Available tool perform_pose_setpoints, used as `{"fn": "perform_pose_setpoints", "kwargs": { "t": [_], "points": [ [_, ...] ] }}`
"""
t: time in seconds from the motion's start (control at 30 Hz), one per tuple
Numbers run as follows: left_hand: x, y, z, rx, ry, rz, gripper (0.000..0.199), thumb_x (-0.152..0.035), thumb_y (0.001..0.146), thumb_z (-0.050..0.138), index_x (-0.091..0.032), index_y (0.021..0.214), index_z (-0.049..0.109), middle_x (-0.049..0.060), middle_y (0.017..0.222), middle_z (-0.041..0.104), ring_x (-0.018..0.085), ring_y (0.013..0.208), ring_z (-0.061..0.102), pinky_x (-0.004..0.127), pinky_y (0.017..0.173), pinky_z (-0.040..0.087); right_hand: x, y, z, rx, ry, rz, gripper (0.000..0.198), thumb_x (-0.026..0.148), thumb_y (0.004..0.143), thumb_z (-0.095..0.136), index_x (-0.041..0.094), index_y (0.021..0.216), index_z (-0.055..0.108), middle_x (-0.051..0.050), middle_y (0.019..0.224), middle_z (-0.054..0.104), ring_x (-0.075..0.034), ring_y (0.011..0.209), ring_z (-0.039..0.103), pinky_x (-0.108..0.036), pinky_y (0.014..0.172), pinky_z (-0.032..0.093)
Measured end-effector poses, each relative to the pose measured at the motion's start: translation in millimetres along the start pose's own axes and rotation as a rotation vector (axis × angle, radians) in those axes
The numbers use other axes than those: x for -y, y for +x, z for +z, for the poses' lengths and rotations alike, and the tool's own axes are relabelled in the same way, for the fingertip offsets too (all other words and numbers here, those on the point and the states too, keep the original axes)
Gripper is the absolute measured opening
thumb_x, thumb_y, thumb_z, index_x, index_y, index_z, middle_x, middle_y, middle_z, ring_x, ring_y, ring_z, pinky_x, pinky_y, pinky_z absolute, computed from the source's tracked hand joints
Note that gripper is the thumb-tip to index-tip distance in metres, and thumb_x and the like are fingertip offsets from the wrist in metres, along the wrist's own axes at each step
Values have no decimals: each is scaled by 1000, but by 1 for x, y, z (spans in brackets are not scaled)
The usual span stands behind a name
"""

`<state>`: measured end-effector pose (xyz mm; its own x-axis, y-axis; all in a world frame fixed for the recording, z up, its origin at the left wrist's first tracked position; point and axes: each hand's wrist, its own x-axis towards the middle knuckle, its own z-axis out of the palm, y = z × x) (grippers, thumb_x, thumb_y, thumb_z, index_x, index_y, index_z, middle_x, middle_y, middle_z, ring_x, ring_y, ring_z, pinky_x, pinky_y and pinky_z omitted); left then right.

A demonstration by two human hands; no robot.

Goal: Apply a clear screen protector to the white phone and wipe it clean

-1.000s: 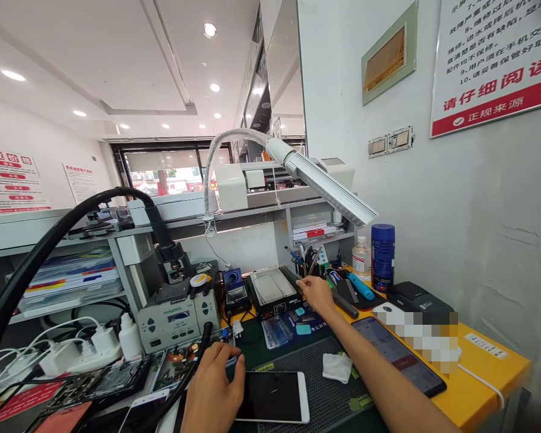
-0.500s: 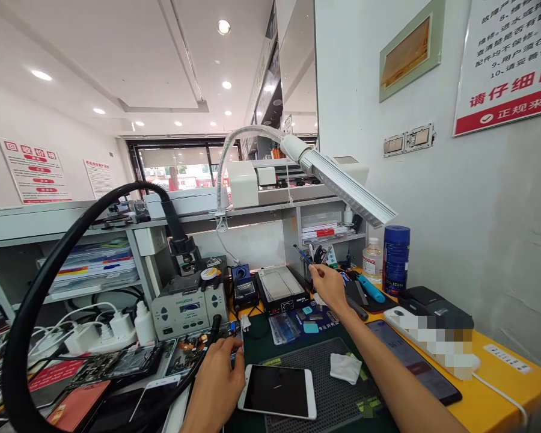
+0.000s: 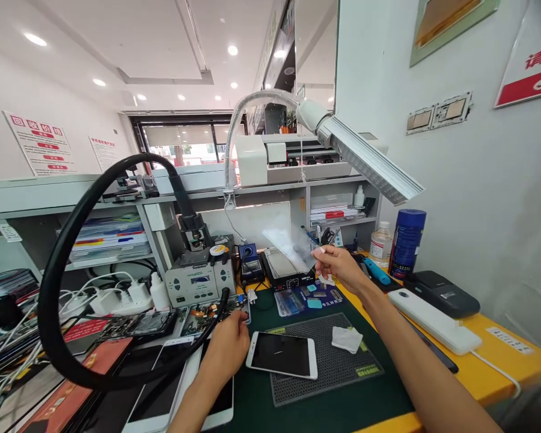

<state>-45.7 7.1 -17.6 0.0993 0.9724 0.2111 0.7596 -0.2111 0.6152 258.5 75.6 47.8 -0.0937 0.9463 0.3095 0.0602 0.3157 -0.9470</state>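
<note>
the white phone [image 3: 283, 355] lies face up with a dark screen, partly on the gray mat [image 3: 297, 392] and partly on the green mat [image 3: 338, 412] under it. the left hand [image 3: 229, 344] is at nine o'clock from the phone, just beside its short end. its fingers are curled, and i cannot tell if they hold anything or touch the phone. the right hand [image 3: 336, 264] is up in the air at one o'clock from the phone. its thumb and finger pinch the edge of a clear film [image 3: 295, 246]. the film is tilted and shiny, at twelve o'clock from the phone, and it sticks out toward ten o'clock from the right hand. the two hands are well apart.

a white cloth [image 3: 347, 340] sits on the gray mat at three o'clock from the phone. a black box [image 3: 282, 264] with a pale top is at twelve o'clock, past the blue sheet [image 3: 329, 294]. at two o'clock, a clear bottle [image 3: 381, 243] and a blue can [image 3: 407, 243] stand upright on the yellow tabletop [image 3: 500, 355]. a gray machine [image 3: 198, 282] is at ten o'clock.
</note>
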Motion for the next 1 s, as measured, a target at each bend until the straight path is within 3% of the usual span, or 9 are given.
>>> {"fn": "perform_pose_setpoints", "kwargs": {
  "t": [0.13,0.3,0.5,0.67,0.87,1.0],
  "points": [
    [1,-1,1,21,-31,-3,26,-15,89,39,-16,103,61,10,83,72,22,72,70,29,67,47,6,-14,-4,136,75,60,32,46,77,72,16,87,62,-2,62,62,-16,56,60,-24,46,42],
    [-11,-6,-6,134,-150,-107,29,-21,90,37,-15,112,55,0,51,61,20,43,63,27,50,46,2,-21,-13,185,245,79,26,40,79,73,16,84,62,0,60,61,-13,55,59,-22,46,41],
    [-24,-10,-5,261,-302,-249,40,-32,90,39,-13,124,45,-4,43,56,23,40,64,24,40,45,-4,-22,-10,210,279,118,26,37,78,74,15,85,63,-1,60,63,-14,55,59,-22,46,41],
    [-26,-12,5,365,-405,-263,48,-42,91,36,-14,131,36,-1,52,62,24,43,66,27,41,49,-3,-25,-6,254,293,139,24,35,79,74,14,85,64,-2,60,63,-14,55,59,-21,46,41],
    [-30,-17,7,409,-463,-207,51,-49,90,40,-17,130,38,11,93,69,18,43,65,28,44,51,-1,-27,-8,333,352,137,22,33,82,71,13,91,65,-1,59,62,-13,54,59,-22,47,43],
    [-27,-21,10,427,-464,-86,55,-53,92,37,-17,134,39,3,69,67,18,50,66,29,54,53,-2,-29,-4,385,381,165,23,32,82,71,14,94,65,-1,61,63,-13,54,60,-22,48,44]
  ]
}}
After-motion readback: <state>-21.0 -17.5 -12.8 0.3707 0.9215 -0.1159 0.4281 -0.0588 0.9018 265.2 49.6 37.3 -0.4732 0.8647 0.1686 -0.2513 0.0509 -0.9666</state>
